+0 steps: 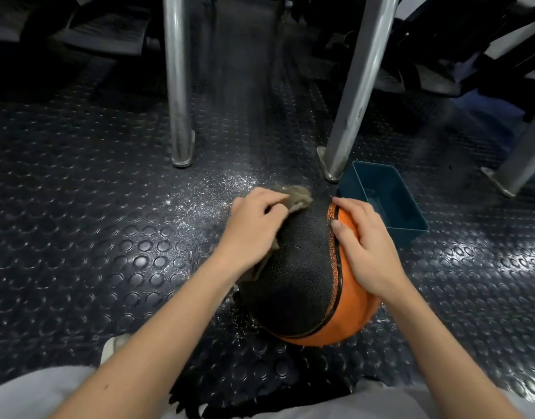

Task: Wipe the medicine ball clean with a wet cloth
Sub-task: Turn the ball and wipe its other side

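- The left hand (254, 225) lies on the upper left flank of the medicine ball (299, 273), fingers curled down over a greyish-tan cloth (299, 197) and pressing it against the ball. The wrist is bent and the forearm comes in from the lower left.
- The cloth bunches out past the fingertips at the far side, and a flap of it shows under the wrist.
- The right hand (366, 246) rests flat on the ball's orange right side, holding nothing. Its fingers are loosely spread and point away from the person, and the thumb tip lies by the black seam.
- The two hands are apart, one on each side of the ball's black pebbled panel.
- The ball sits on the floor (109, 207) just in front of the person's knees; it is black on top and orange on the right and below.
- A speckled orange strip runs beside the seam, with no legible writing.
- A teal rectangular bin (411, 234) stands open just beyond the right hand, near the ball. I cannot tell whether it holds water.
- Two metal legs (177, 86) stand on the dark studded floor behind the ball, and glittering specks (206, 189) lie on the floor to its left.
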A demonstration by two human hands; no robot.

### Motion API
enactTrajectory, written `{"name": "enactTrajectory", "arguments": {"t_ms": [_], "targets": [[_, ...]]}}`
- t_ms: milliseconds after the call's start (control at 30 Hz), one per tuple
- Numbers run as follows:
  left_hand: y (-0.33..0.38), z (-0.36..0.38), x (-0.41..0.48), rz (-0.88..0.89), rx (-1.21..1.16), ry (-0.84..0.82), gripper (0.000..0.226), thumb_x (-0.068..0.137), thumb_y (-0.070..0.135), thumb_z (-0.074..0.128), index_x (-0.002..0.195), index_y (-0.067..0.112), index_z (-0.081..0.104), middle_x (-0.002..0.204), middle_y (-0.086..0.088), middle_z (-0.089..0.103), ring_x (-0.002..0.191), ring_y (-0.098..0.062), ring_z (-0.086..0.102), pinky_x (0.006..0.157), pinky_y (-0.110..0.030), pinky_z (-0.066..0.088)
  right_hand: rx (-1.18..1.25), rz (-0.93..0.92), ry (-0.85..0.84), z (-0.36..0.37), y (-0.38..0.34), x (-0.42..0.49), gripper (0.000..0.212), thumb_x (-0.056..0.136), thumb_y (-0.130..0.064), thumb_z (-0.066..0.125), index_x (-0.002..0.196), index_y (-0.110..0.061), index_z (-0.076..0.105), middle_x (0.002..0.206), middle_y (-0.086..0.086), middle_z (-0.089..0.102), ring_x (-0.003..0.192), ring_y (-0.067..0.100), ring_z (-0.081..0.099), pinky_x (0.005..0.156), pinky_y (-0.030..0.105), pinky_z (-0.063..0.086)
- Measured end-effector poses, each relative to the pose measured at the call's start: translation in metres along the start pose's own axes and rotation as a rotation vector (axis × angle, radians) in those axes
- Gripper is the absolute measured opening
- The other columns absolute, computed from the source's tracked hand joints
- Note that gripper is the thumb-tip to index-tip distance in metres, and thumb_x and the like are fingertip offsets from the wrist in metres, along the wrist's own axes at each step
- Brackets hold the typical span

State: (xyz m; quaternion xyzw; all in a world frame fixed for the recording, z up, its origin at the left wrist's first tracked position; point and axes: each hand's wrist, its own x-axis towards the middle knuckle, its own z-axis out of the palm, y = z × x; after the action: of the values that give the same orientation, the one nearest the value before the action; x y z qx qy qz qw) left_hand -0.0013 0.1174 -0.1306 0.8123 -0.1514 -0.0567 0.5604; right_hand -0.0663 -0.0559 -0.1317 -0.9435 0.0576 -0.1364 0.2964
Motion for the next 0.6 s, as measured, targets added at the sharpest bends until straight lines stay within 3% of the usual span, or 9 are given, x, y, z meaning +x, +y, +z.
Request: {"name": "enactTrajectory", "arguments": {"t_ms": [67,133,233,300,367,433,467,533,600], "targets": [[0.017,0.008,-0.013,0.170,0.133,-0.086,0.037,0.087,0.036,0.040,0.112,0.030,0.066,0.106,0.021,0.047,0.107,-0.008,0.031,0.096,-0.028,0.023,0.020,-0.004,-0.008,-0.001,0.002,0.002,0.066,0.078,-0.060,0.025,0.131,-0.029,0.048,0.131,-0.014,0.046,0.122,0.005,0.038,0.094,0.027,0.030],[0.021,0.011,-0.017,0.232,0.206,-0.127,0.049,0.079,0.042,0.034,0.116,0.034,0.064,0.106,0.025,0.045,0.101,-0.003,0.026,0.093,-0.026,0.019,0.037,0.000,-0.013,-0.001,0.004,0.002,0.066,0.079,-0.060,0.024,0.131,-0.028,0.049,0.131,-0.013,0.046,0.122,0.007,0.039,0.095,0.027,0.030],[0.007,0.001,-0.003,0.108,0.118,-0.080,0.051,0.075,0.042,0.035,0.114,0.029,0.065,0.099,0.024,0.047,0.107,-0.011,0.035,0.101,-0.035,0.027,0.032,0.008,-0.011,-0.001,0.002,0.001,0.068,0.079,-0.062,0.023,0.133,-0.029,0.047,0.132,-0.017,0.044,0.123,0.003,0.035,0.093,0.024,0.025],[-0.007,-0.007,0.008,0.005,0.007,-0.040,0.034,0.074,0.040,0.039,0.094,0.034,0.065,0.093,0.017,0.054,0.109,-0.024,0.046,0.101,-0.042,0.034,0.002,-0.015,-0.010,0.002,-0.004,0.001,0.068,0.079,-0.062,0.023,0.134,-0.029,0.047,0.132,-0.018,0.042,0.122,-0.002,0.033,0.094,0.021,0.024],[-0.019,-0.013,0.015,-0.084,-0.042,0.009,0.021,0.077,0.037,0.043,0.076,0.030,0.063,0.086,0.001,0.059,0.098,-0.029,0.053,0.089,-0.041,0.041,-0.035,-0.052,-0.009,0.005,-0.011,-0.001,0.068,0.081,-0.061,0.024,0.135,-0.028,0.048,0.134,-0.017,0.043,0.122,-0.001,0.032,0.096,0.019,0.022],[-0.024,-0.016,0.015,-0.151,-0.107,0.034,0.022,0.089,0.024,0.048,0.081,0.017,0.067,0.084,-0.007,0.061,0.089,-0.027,0.056,0.082,-0.038,0.040,-0.069,-0.079,-0.001,0.008,-0.015,-0.003,0.066,0.082,-0.060,0.025,0.134,-0.028,0.048,0.135,-0.015,0.045,0.124,0.001,0.033,0.098,0.019,0.022],[-0.023,-0.016,0.014,-0.158,-0.120,0.039,0.021,0.091,0.018,0.048,0.090,0.012,0.069,0.091,-0.008,0.062,0.096,-0.027,0.056,0.087,-0.037,0.039,-0.084,-0.085,0.002,0.009,-0.016,-0.004,0.065,0.082,-0.059,0.025,0.134,-0.028,0.048,0.135,-0.015,0.045,0.124,0.001,0.033,0.098,0.019,0.022],[-0.012,-0.013,0.007,-0.047,-0.086,0.017,0.022,0.089,0.022,0.050,0.098,0.019,0.069,0.098,0.006,0.059,0.109,-0.024,0.052,0.097,-0.034,0.036,-0.095,-0.086,0.002,0.007,-0.016,-0.004,0.066,0.081,-0.059,0.025,0.134,-0.028,0.048,0.132,-0.018,0.044,0.122,-0.002,0.033,0.096,0.019,0.023],[0.005,-0.004,-0.002,0.138,0.055,-0.077,0.037,0.080,0.035,0.042,0.103,0.026,0.070,0.099,0.018,0.054,0.110,-0.018,0.044,0.100,-0.035,0.031,-0.080,-0.083,0.002,0.005,-0.014,-0.003,0.066,0.080,-0.059,0.025,0.133,-0.027,0.048,0.126,-0.023,0.041,0.117,-0.006,0.032,0.093,0.018,0.023]]}}
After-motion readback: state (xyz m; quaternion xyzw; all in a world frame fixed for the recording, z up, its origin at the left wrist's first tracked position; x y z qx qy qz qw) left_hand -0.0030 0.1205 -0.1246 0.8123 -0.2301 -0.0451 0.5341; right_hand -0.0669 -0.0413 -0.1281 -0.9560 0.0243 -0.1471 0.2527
